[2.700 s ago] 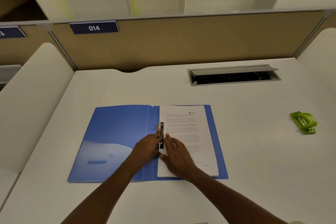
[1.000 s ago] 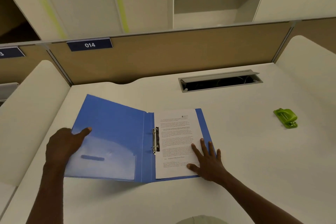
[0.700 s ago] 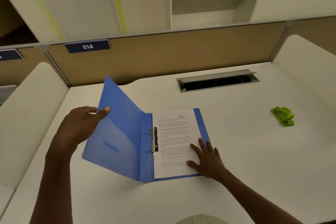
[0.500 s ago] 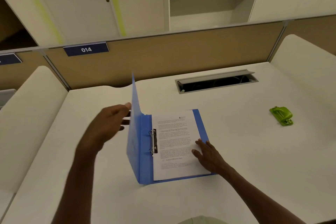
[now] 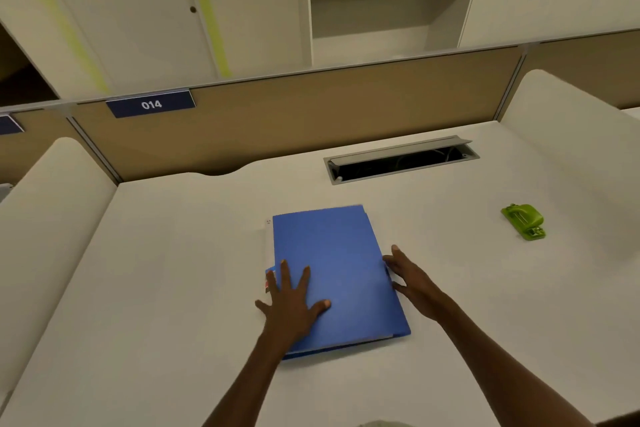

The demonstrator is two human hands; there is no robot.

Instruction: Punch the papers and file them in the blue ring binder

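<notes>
Now the flat blue plastic ring binder lies closed mid-desk on the white desk top. Left hand rests flat on its near-left cover, fingers straight and spread. Right hand sits at the binder's right edge, fingers extended, touching it, gripping nothing. Small green hole punch sits well apart to the right. Half a second ago the cover stood upright with the printed sheets showing; it is down now, sheets hidden.
</notes>
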